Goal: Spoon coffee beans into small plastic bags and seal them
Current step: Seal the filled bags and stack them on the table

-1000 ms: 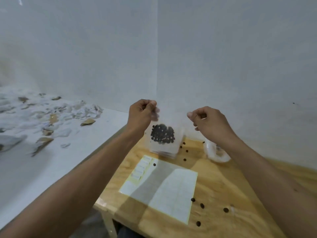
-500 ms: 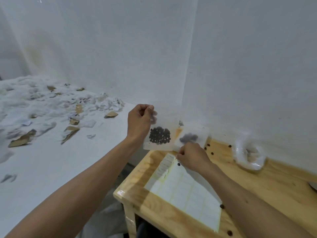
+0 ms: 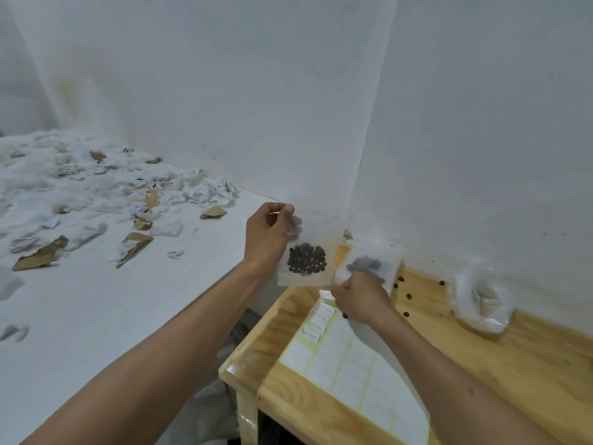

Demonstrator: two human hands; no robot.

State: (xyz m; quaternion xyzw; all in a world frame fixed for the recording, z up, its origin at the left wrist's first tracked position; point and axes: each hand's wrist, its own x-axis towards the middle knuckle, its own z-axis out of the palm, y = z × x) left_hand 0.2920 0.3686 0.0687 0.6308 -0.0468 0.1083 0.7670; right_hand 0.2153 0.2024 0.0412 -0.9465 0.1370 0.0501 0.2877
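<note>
We see a wooden table in the corner, a label sheet lying on it and a crumpled plastic bag by the wall. Our left hand pinches the top of a small bag of beans, hanging above the table's far edge. Our right hand sits at the sheet's top, touching a pile of filled bags; its grip we cannot tell. Loose beans lie nearby.

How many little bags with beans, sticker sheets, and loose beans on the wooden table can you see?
Bags with beans: 2, held bag and bag on the table
Sticker sheets: 1, sticker sheet
Loose beans in view: 6
Total: 9
</note>
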